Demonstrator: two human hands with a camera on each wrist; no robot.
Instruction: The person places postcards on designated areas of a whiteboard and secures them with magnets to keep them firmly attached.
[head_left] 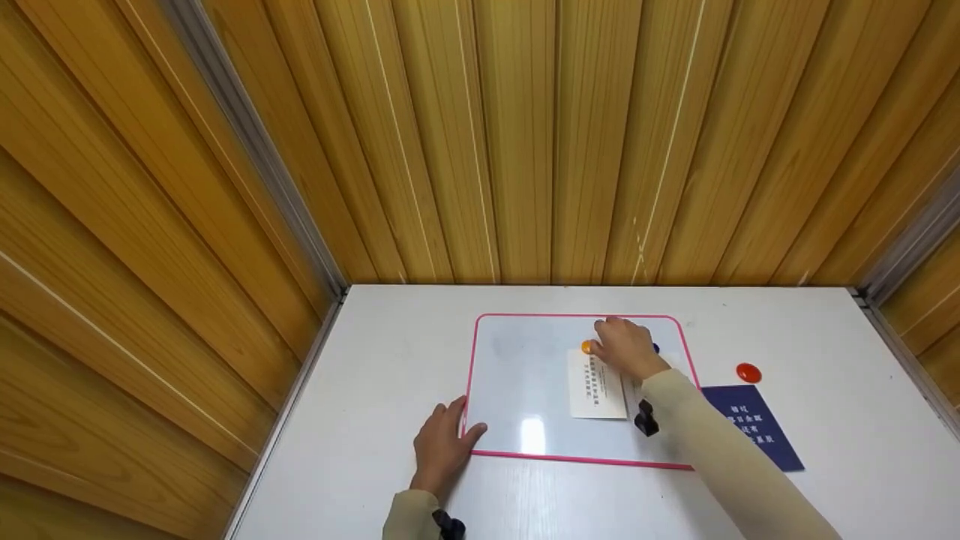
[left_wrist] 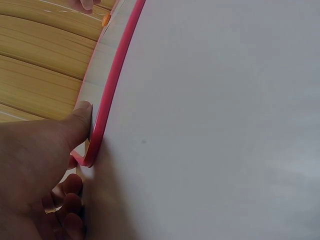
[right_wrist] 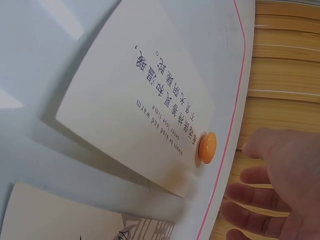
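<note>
A whiteboard [head_left: 517, 382] with a pink rim lies on the white table. My left hand [head_left: 440, 446] rests at its lower left corner, thumb on the board and the other fingers along the left rim. Over the board's upper right part is my right hand [head_left: 627, 349], fingers loosely bent, holding nothing visible. Beside its thumb, an orange round magnet [right_wrist: 207, 148] sits on the top edge of a white printed card [right_wrist: 135, 105]. A second pale card [right_wrist: 60, 215] lies to the right, mostly under my right forearm. A dark blue magnet [head_left: 656, 348] shows partly behind the right hand.
Right of the board, a red round magnet [head_left: 748, 373] lies on the table [head_left: 855, 405]. A dark blue card [head_left: 765, 427] with white writing lies below it, partly covered by my right sleeve. Wood-patterned walls [head_left: 517, 150] close off the back and sides.
</note>
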